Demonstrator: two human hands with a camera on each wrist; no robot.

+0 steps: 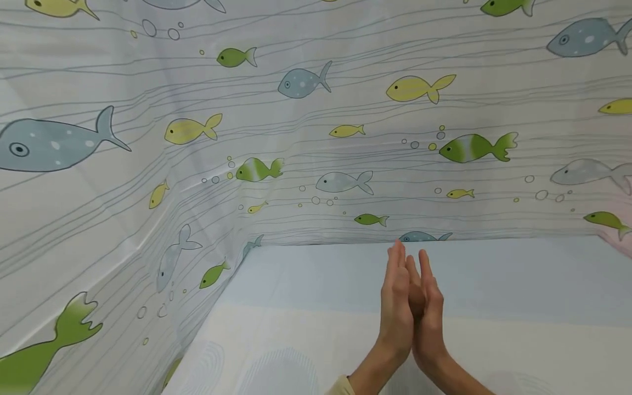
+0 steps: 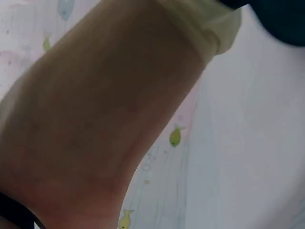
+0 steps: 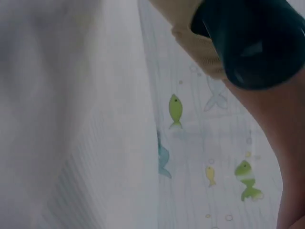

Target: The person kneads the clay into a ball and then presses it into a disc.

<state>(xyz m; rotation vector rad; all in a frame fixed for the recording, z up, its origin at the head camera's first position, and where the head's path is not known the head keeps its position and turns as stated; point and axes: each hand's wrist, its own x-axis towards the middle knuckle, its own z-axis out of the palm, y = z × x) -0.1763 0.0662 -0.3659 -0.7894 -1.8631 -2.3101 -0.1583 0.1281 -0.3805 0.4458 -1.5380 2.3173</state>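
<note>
In the head view my left hand (image 1: 396,307) and right hand (image 1: 430,321) stand upright facing each other, palm to palm. Their fingers are straight and point up, with the heels of the hands close together. Between the palms lies a brownish, shaded patch, and I cannot tell whether anything is held there. In the left wrist view a bare forearm (image 2: 105,95) fills much of the picture, with a cream sleeve (image 2: 209,28) at its upper end. The right wrist view has another bare forearm (image 3: 267,105) and a rolled sleeve (image 3: 200,47). Neither wrist view takes in the fingers.
Below and behind the hands spreads a pale blue and white surface (image 1: 316,280). A white curtain-like sheet (image 1: 296,148) printed with fish hangs behind it and along the left side. Dark teal objects (image 3: 257,47) overlap the sleeves in both wrist views.
</note>
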